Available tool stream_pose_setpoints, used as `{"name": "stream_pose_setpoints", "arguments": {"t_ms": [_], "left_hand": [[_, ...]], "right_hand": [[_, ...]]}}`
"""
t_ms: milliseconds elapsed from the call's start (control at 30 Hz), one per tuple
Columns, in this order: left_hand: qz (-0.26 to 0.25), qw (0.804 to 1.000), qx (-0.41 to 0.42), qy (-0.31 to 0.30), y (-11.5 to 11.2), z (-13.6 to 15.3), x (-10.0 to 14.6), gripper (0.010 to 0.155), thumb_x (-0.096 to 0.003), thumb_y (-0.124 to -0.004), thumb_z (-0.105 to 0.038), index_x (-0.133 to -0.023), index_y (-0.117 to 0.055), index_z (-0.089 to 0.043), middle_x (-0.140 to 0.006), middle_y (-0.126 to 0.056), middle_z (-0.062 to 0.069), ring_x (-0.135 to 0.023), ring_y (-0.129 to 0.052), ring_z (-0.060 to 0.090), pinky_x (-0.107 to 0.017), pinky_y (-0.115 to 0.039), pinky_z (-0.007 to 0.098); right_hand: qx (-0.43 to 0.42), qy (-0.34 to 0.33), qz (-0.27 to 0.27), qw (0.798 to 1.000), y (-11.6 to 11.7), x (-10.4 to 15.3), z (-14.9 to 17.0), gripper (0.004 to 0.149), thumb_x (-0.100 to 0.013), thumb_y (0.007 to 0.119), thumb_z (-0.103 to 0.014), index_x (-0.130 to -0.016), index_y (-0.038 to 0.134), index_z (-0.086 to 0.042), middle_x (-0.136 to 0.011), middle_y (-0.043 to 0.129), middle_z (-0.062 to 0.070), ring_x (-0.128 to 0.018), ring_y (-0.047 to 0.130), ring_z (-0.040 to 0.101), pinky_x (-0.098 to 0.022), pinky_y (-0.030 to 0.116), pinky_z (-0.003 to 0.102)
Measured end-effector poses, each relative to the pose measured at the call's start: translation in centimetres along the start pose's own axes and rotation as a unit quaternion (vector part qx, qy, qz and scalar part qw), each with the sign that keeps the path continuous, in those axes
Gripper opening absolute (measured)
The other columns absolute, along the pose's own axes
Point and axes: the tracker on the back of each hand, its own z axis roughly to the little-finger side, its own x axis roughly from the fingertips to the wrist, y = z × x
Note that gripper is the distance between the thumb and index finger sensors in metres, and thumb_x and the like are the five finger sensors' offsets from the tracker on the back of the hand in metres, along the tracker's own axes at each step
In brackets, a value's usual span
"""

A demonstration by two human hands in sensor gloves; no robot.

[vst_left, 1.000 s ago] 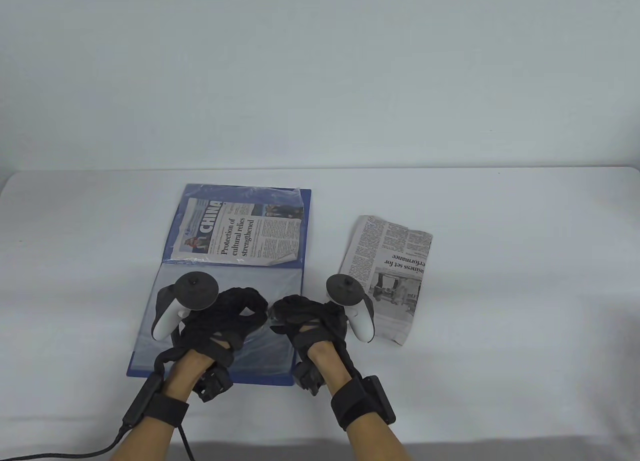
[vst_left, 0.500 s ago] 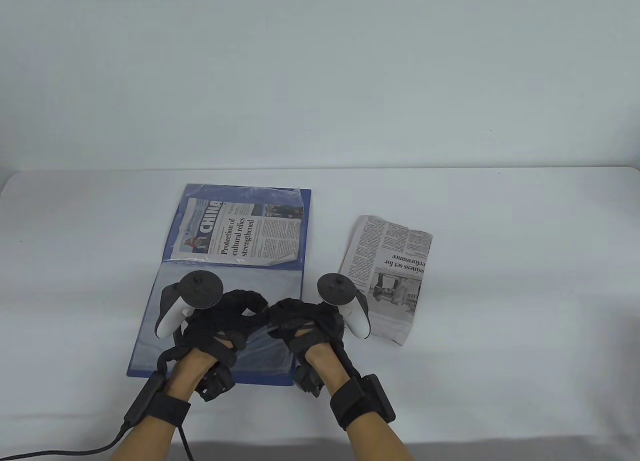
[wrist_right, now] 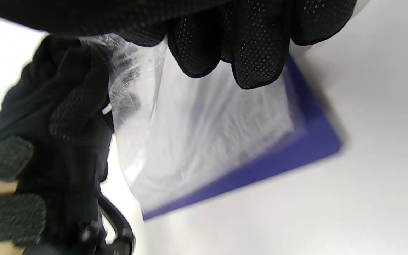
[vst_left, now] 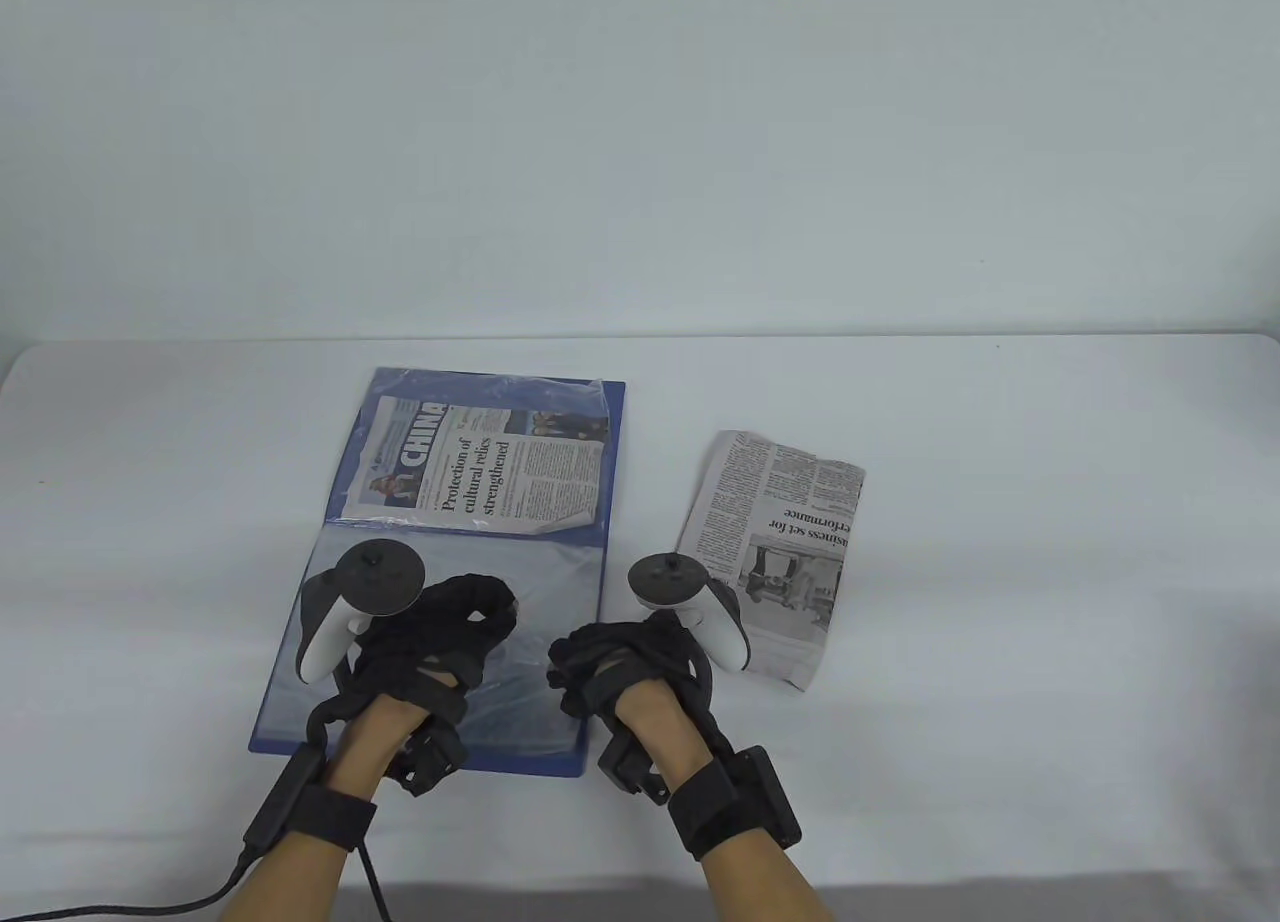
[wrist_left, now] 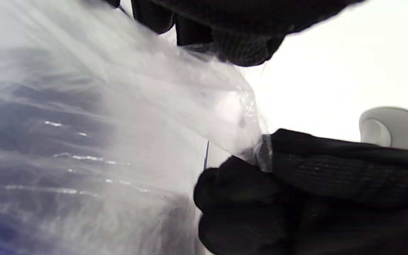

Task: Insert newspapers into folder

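Opening a clear sleeve (wrist_left: 175, 106) on the near half of the blue folder (vst_left: 600, 402): the left hand (vst_left: 440, 642) and right hand (vst_left: 620, 662) each pinch its film. Next, part the layers for the loose newspaper (vst_left: 780, 552) right of the folder. White table (vst_left: 1000, 612), pale wall

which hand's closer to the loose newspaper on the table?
Right. The right hand sits just left of the loose newspaper, not touching it. The left hand is farther left, over the folder.

Right hand (wrist_right: 225, 39) fingers pinch clear sleeve (wrist_right: 207, 134) over blue folder (wrist_right: 296, 148).
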Motion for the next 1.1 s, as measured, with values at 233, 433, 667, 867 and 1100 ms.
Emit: {"name": "stream_pose_setpoints", "arguments": {"t_ms": [233, 433, 667, 867, 1100], "left_hand": [[0.035, 0.999, -0.042, -0.001, -1.0, -0.7, -0.4, 0.041, -0.0601, -0.073, -0.040, -0.100, -0.066, -0.033, -0.120, -0.058, -0.005, -0.122, -0.040, 0.032, -0.091, -0.036, 0.061], [-0.016, 1.000, -0.022, -0.006, 0.0, -0.5, 0.1, 0.040, -0.0599, -0.072, -0.041, -0.099, -0.066, -0.038, -0.121, -0.059, -0.006, -0.122, -0.043, 0.031, -0.091, -0.037, 0.060], [-0.026, 1.000, -0.007, -0.009, 0.4, -0.2, 0.4, 0.040, -0.0603, -0.072, -0.041, -0.100, -0.066, -0.039, -0.120, -0.059, -0.006, -0.121, -0.044, 0.031, -0.091, -0.038, 0.060], [-0.016, 1.000, -0.002, -0.006, 0.2, -0.2, 0.3, 0.040, -0.0605, -0.072, -0.042, -0.100, -0.066, -0.038, -0.120, -0.059, -0.005, -0.121, -0.044, 0.031, -0.091, -0.038, 0.060], [-0.003, 1.000, -0.013, -0.002, -0.2, -0.5, -0.3, 0.040, -0.0605, -0.071, -0.041, -0.100, -0.065, -0.039, -0.122, -0.054, -0.004, -0.121, -0.041, 0.032, -0.091, -0.038, 0.060]], "right_hand": [[0.172, -0.116, 0.205, 0.957, -2.4, 2.9, -2.6, 0.055, -0.062, 0.065, -0.041, -0.098, 0.067, 0.001, -0.103, 0.042, 0.031, -0.086, 0.064, 0.050, -0.062, 0.048, 0.065], [0.238, -0.090, 0.018, 0.967, 0.9, -1.7, -1.4, 0.074, -0.057, 0.058, -0.055, -0.104, 0.067, 0.002, -0.111, 0.018, 0.024, -0.093, -0.002, 0.058, -0.056, 0.010, 0.076], [0.184, -0.109, 0.113, 0.970, -2.2, 1.2, -2.3, 0.076, -0.058, 0.059, -0.055, -0.103, 0.060, 0.006, -0.109, 0.019, 0.029, -0.095, 0.004, 0.058, -0.059, 0.014, 0.076], [0.138, 0.128, 0.330, 0.925, -9.7, 7.4, 2.7, 0.060, -0.061, 0.069, -0.047, -0.089, 0.071, 0.007, -0.106, 0.034, 0.031, -0.097, 0.024, 0.058, -0.061, 0.022, 0.076], [0.224, 0.405, 0.318, 0.827, -10.9, 5.4, 7.7, 0.091, -0.051, 0.074, -0.060, -0.099, 0.041, 0.010, -0.102, 0.028, 0.031, -0.095, 0.034, 0.058, -0.063, 0.033, 0.074]]}}
